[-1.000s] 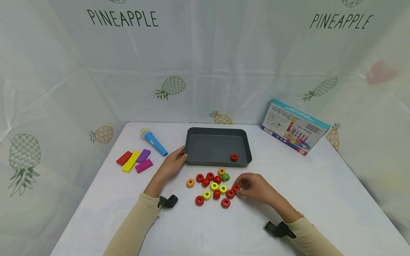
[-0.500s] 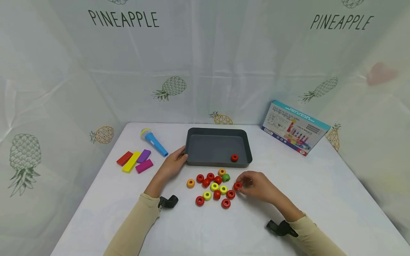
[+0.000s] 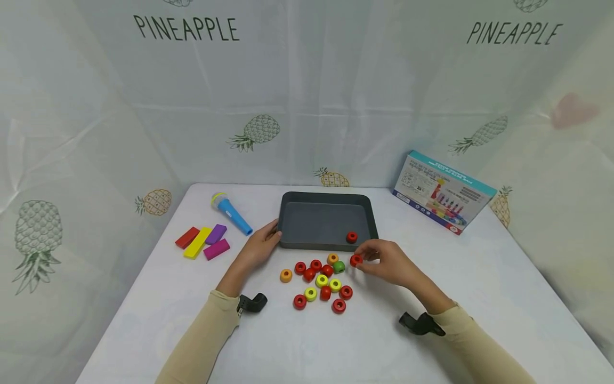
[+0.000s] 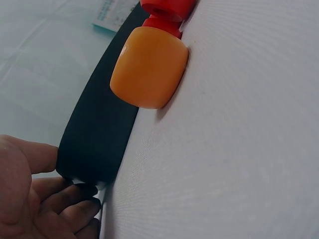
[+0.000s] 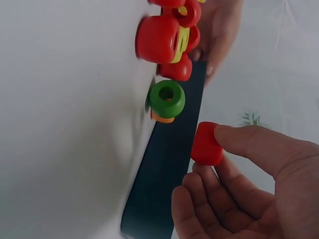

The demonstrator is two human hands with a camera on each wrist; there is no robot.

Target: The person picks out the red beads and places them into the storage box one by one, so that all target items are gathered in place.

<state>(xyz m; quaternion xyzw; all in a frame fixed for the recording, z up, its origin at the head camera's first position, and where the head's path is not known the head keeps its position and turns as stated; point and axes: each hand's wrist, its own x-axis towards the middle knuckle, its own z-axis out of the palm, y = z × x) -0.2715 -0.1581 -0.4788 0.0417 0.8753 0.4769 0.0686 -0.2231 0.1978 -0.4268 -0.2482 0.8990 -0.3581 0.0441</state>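
Fingertips (image 5: pixel 232 138) pinch a red bead (image 3: pixel 356 260), right hand (image 3: pixel 390 262) raised; left hand (image 3: pixel 260 243) grips the tray (image 3: pixel 316 221).

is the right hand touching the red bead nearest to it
Touching. The right wrist view shows the right hand pinching the red bead, its thumb lying directly against the bead.

The beads (image 3: pixel 325 292) are red, yellow, orange and green, the tray (image 3: pixel 321 221) dark grey, the worktop (image 3: pixel 307 346) white, the pale backdrop (image 3: pixel 307 74) pineapple-patterned.
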